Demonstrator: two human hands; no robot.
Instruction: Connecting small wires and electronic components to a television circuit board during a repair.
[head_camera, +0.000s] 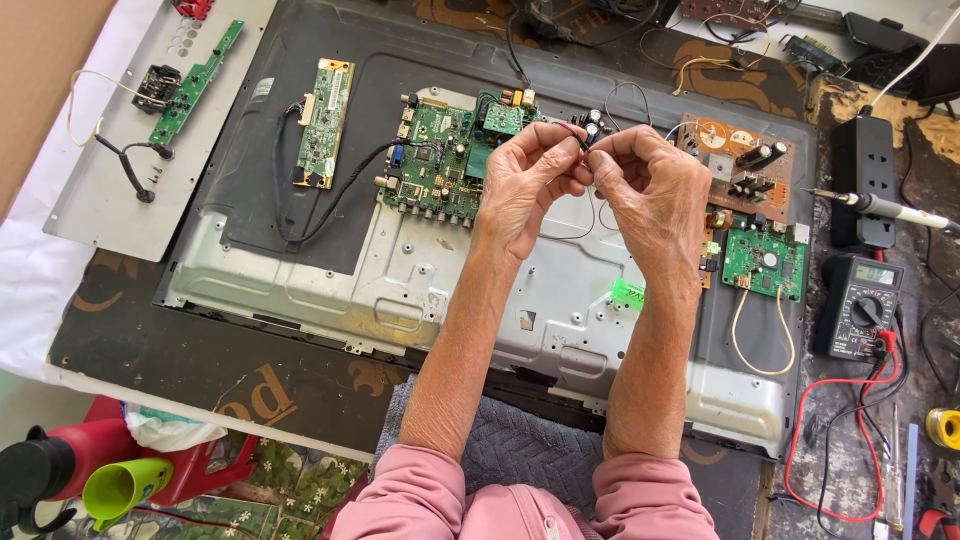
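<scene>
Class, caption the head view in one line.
Both hands, left hand and right hand, pinch a thin black wire above a green circuit board.

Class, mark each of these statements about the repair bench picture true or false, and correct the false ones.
1. Both hands pinch a thin dark wire between them. True: left hand, right hand, wire.
2. The multimeter lies at the left edge. False: the multimeter is on the right.
3. A green circuit board sits under the hands. True: circuit board.
4. The soldering iron is held. False: the soldering iron lies apart, right.
</scene>
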